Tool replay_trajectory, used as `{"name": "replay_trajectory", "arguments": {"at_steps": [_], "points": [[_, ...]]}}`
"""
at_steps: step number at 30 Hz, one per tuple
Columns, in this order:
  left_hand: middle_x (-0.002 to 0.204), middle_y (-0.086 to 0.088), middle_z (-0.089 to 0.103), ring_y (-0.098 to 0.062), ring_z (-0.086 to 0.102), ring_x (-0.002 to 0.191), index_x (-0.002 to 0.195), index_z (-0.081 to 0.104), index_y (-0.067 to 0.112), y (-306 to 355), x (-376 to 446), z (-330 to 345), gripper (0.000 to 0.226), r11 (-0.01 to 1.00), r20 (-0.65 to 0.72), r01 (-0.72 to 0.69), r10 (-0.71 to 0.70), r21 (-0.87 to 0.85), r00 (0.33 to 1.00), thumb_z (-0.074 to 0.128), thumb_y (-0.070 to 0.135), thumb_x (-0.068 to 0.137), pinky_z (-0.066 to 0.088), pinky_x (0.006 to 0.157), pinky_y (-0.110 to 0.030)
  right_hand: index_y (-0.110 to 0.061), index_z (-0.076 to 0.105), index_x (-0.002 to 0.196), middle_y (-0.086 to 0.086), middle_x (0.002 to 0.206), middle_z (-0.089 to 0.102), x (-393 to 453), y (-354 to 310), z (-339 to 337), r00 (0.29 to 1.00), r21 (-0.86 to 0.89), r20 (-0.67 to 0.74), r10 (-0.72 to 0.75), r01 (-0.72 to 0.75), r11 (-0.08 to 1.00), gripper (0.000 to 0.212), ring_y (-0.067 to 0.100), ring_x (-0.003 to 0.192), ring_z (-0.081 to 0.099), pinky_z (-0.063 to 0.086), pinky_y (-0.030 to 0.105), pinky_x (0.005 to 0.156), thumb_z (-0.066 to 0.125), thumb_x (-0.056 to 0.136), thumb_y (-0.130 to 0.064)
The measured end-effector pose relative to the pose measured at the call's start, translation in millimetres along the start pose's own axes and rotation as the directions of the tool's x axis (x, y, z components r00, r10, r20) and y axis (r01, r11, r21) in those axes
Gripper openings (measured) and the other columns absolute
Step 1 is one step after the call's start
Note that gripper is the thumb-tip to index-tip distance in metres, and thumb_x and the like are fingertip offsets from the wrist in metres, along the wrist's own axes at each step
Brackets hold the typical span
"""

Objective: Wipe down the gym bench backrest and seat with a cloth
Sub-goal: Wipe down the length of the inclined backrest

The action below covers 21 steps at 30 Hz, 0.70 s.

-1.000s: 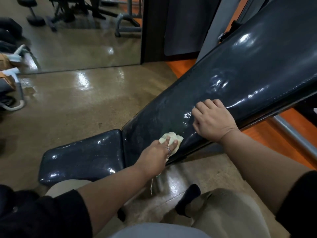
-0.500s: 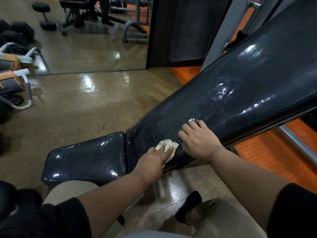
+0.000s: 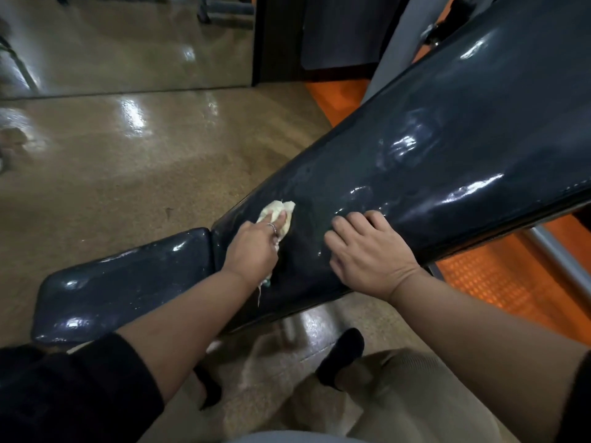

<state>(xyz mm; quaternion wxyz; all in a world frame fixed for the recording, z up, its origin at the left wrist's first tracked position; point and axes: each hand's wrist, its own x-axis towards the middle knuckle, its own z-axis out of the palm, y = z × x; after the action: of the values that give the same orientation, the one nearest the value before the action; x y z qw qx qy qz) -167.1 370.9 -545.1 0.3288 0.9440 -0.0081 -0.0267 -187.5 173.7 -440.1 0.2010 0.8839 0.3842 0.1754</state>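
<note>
Cloth pressed low on the inclined backrest

The fingers [image 3: 279,219] of the left hand [image 3: 252,251] lie close together on a crumpled cream cloth [image 3: 278,212], pressing it flat against the dark backrest [image 3: 431,148]; a ring sits on one finger, and the cloth's frayed tail trails out from under the palm toward the wrist. How far the fingers curl into the fabric cannot be told. The cloth sits at the backrest's narrow lower end, just above the gap where the backrest meets the seat [image 3: 128,289]. To the right of the cloth, apart from it, the right hand [image 3: 367,254] rests palm down on the same lower part of the backrest, its fingers bent at the knuckles and lying side by side on the glossy vinyl, near the front edge. The backrest rises up and to the right from there, shiny with highlights. The seat pad lies lower left of the backrest, tilted slightly. Beyond the backrest spreads a polished brown floor [image 3: 128,171]; below its front edge are the person's beige trousers and a dark shoe [image 3: 342,356]. An orange floor mat [image 3: 499,282] shows under the backrest's right side
</note>
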Motion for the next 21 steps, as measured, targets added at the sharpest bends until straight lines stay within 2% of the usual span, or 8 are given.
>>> {"name": "replay_trajectory", "arguments": {"at_steps": [3,6,8,15,18,21], "points": [[0.115,-0.011,0.056,-0.023,0.050,0.106,0.139,0.031,0.048,-4.9,17.7,0.6,0.059,0.997,-0.018,0.074,-0.074,-0.026,0.997,0.045,0.014,0.092,0.043,0.091,-0.032,-0.013,0.053,0.081,0.007,0.090,0.058,-0.4,0.2,1.6,1.000,0.002,-0.010,0.007,-0.007,1.000,0.013,0.027,0.077,0.051,0.039,0.040,0.070,0.046,0.082,-0.023],[0.119,-0.012,0.059,-0.028,0.051,0.110,0.139,0.037,0.041,-9.8,33.4,-0.8,0.057,0.999,-0.058,0.041,-0.041,-0.008,0.997,0.044,0.013,0.091,0.047,0.092,-0.037,-0.012,0.055,0.083,0.008,0.092,0.059,-0.8,0.9,2.7,1.000,-0.002,-0.022,0.005,-0.006,1.000,0.013,0.027,0.078,0.053,0.040,0.040,0.070,0.046,0.082,-0.023],[0.117,-0.013,0.059,-0.030,0.053,0.108,0.138,0.041,0.039,-12.2,41.7,-3.0,0.053,0.997,-0.066,0.077,-0.079,-0.028,0.995,0.044,0.013,0.092,0.048,0.090,-0.039,-0.012,0.056,0.084,0.008,0.095,0.060,-0.7,0.3,2.0,1.000,-0.006,-0.025,0.015,-0.016,1.000,0.015,0.027,0.079,0.054,0.040,0.040,0.071,0.045,0.082,-0.022],[0.127,-0.010,0.057,-0.033,0.053,0.112,0.138,0.044,0.032,-16.6,63.2,-7.5,0.048,0.987,-0.076,0.159,-0.158,-0.002,0.984,0.041,0.012,0.095,0.047,0.088,-0.037,-0.010,0.060,0.096,0.012,0.111,0.061,0.8,-0.8,5.1,0.999,-0.030,-0.002,0.045,-0.045,0.999,0.026,0.029,0.094,0.057,0.036,0.040,0.079,0.042,0.083,-0.022],[0.114,-0.015,0.062,-0.034,0.058,0.102,0.131,0.052,0.025,-17.1,69.6,-13.6,0.038,0.965,-0.030,0.260,-0.259,0.019,0.965,0.041,0.017,0.095,0.046,0.078,-0.036,-0.010,0.061,0.099,0.012,0.114,0.061,1.9,-1.4,4.4,0.998,-0.041,0.017,0.055,-0.054,0.998,0.028,0.030,0.097,0.056,0.036,0.040,0.081,0.043,0.082,-0.024],[0.109,-0.016,0.062,-0.033,0.059,0.096,0.124,0.057,0.019,-10.8,69.4,-19.2,0.034,0.956,0.011,0.290,-0.291,0.044,0.957,0.042,0.017,0.094,0.043,0.071,-0.033,-0.010,0.060,0.099,0.012,0.113,0.060,3.2,-2.4,3.0,0.998,-0.046,0.026,0.063,-0.062,0.997,0.028,0.029,0.096,0.056,0.036,0.040,0.082,0.043,0.083,-0.024]]}}
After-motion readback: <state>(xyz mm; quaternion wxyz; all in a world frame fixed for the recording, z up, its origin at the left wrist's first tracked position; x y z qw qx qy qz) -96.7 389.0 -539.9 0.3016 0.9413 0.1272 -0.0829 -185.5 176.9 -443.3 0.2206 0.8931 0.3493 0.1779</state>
